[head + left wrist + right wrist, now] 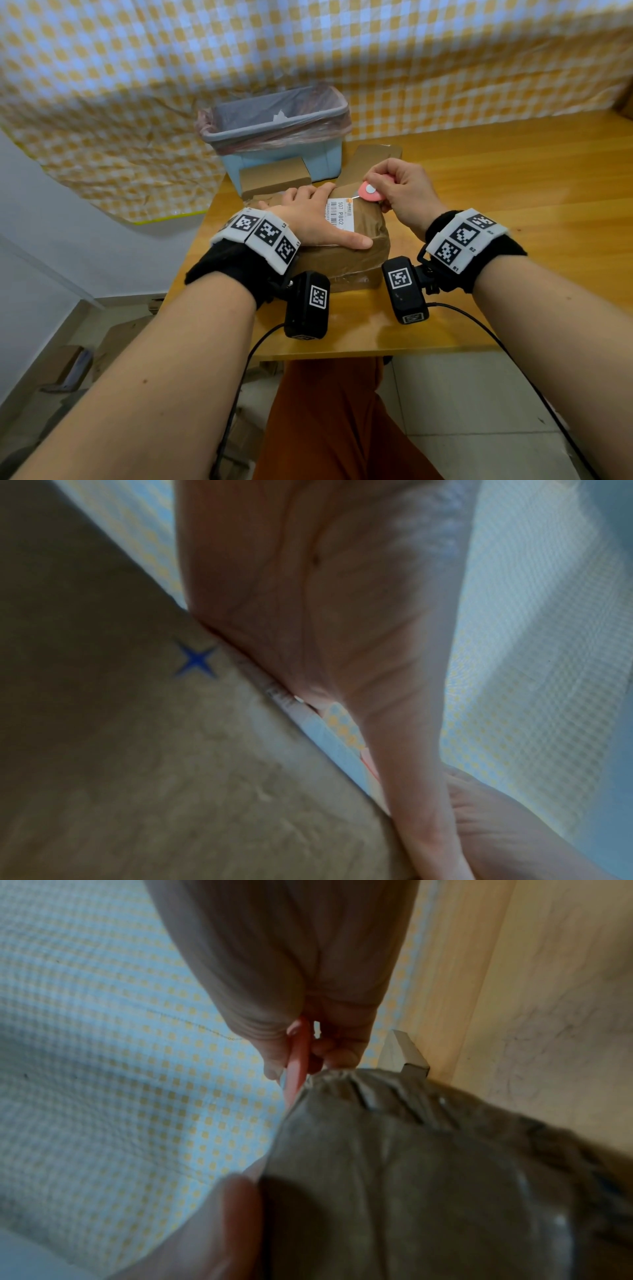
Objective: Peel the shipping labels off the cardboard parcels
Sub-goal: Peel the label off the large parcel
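Note:
A brown taped cardboard parcel [363,253] lies on the wooden table [496,212] in front of me. A white shipping label [340,214] with black print is stuck on its top. My left hand [315,219] lies flat over the parcel and part of the label, fingers straight, thumb along the near edge. My right hand [394,192] pinches a pink teardrop-shaped scraper [370,193] whose tip touches the label's far corner. In the right wrist view the pink scraper [297,1064] meets the parcel's edge [394,1164]. The left wrist view shows my palm [325,615] against the parcel [120,723].
A light blue bin [277,137] lined with a plastic bag stands behind the parcel, a scrap of paper inside. Two more cardboard pieces [274,178] lie between bin and parcel. A yellow checked cloth [137,85] hangs behind. More cartons sit on the floor at left.

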